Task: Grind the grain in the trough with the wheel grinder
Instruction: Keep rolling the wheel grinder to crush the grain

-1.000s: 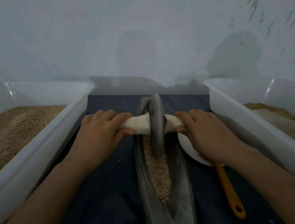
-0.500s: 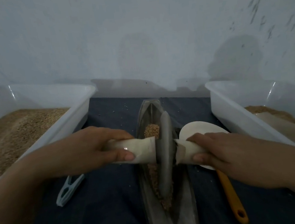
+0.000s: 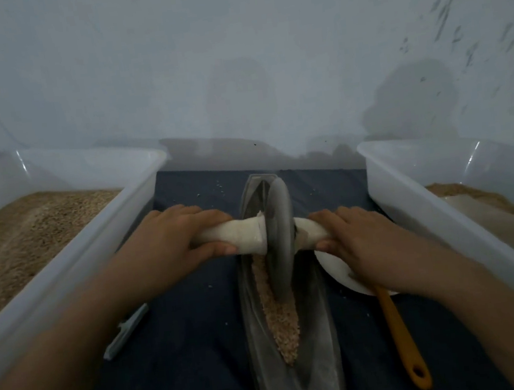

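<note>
A long grey boat-shaped trough [image 3: 317,342] lies on the dark cloth, running away from me. Tan crushed grain [image 3: 282,320] fills its groove. The grey wheel grinder [image 3: 281,233] stands upright on edge in the far half of the trough, a pale handle sticking out on each side. My left hand [image 3: 172,246] grips the left handle. My right hand [image 3: 356,238] grips the right handle. The wheel hides the grain beneath it.
A white tub of brown grain [image 3: 74,257] stands at the left, another white tub [image 3: 438,225] at the right. A white scoop with an orange handle [image 3: 400,335] lies right of the trough. A pale clip [image 3: 127,331] lies at the left. A wall rises behind.
The wheel rolled toward me to mid-trough half a second ago, then back away to the far half. Both hands went with it, keeping their grip.
</note>
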Demonstrator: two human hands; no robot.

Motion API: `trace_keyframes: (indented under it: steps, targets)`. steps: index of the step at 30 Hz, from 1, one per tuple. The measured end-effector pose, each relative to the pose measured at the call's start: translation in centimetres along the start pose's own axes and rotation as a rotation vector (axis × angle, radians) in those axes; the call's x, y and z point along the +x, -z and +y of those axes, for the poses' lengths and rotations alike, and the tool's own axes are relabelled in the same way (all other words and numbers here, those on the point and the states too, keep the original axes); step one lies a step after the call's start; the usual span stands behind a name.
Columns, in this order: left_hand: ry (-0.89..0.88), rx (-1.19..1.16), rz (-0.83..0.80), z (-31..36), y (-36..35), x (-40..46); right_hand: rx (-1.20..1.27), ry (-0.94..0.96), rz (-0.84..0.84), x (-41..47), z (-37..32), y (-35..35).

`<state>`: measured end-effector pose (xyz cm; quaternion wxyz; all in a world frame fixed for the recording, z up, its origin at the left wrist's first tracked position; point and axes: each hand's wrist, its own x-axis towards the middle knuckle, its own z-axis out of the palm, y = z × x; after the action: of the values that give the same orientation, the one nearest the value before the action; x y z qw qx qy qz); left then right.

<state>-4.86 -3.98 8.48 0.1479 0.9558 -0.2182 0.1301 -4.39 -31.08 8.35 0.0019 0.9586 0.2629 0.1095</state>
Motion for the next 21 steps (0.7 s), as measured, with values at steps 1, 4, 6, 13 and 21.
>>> trace_keyframes:
  steps: [1,4,6,13,21]
  targets:
    - [-0.001,-0.079,-0.103,0.0,0.7,-0.3,0.058,0.01,-0.069,-0.5,-0.2,0.9]
    - [-0.043,-0.27,-0.314,0.2,2.4,-1.2,0.199,0.042,-0.272,-2.1,-0.6,3.3]
    - [-0.074,-0.314,-0.369,0.3,3.0,-1.4,0.254,0.037,-0.328,-3.1,-0.9,4.1]
    - [0.07,-0.074,-0.107,0.6,0.7,-0.1,0.024,-0.017,-0.005,-0.5,-0.2,0.6]
    - [0.046,0.114,0.186,0.2,-1.7,0.6,-0.125,-0.053,0.155,1.4,0.5,-1.9]
